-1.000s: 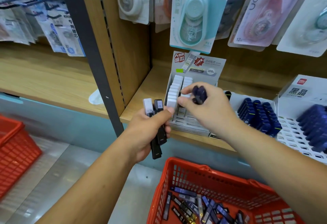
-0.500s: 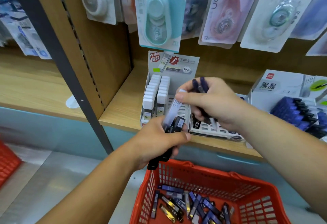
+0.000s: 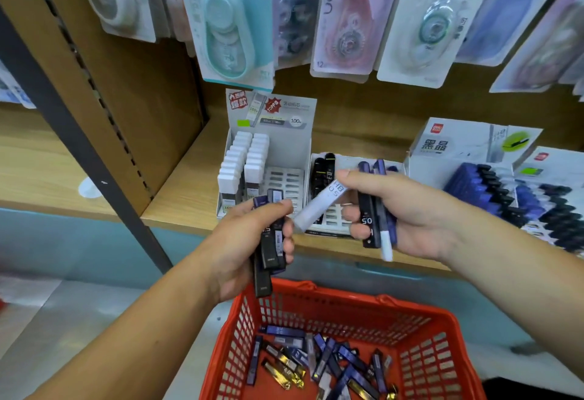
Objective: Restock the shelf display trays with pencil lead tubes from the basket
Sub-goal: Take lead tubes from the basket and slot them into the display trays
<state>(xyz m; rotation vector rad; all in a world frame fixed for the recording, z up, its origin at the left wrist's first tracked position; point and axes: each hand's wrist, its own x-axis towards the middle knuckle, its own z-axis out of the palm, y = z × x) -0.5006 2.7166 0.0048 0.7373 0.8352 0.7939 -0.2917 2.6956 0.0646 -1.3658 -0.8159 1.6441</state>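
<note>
My left hand (image 3: pixel 249 241) grips a bundle of black and navy lead tubes (image 3: pixel 268 248) upright above the red basket (image 3: pixel 420 355). My right hand (image 3: pixel 398 213) holds a few dark and blue tubes (image 3: pixel 376 226) in its curled fingers and pinches a white-capped clear tube (image 3: pixel 319 207) between thumb and forefinger, its lower end close to my left hand. Behind the hands, the white display tray (image 3: pixel 284 178) holds two rows of white-capped tubes (image 3: pixel 243 162) on its left side. A second tray (image 3: pixel 325 226) with black tubes stands right of it. Several loose tubes (image 3: pixel 316 361) lie in the basket.
Another tray of navy and black tubes (image 3: pixel 505 191) stands on the wooden shelf (image 3: pixel 186 197) at the right. Correction tape packs (image 3: pixel 234 17) hang above the trays. A dark shelf upright (image 3: pixel 79 134) slants down at the left. Grey floor lies below.
The view has shifted left and down. My right hand has drawn the white-capped tube out of the left hand's bundle and moved right; the left hand has sunk a little.
</note>
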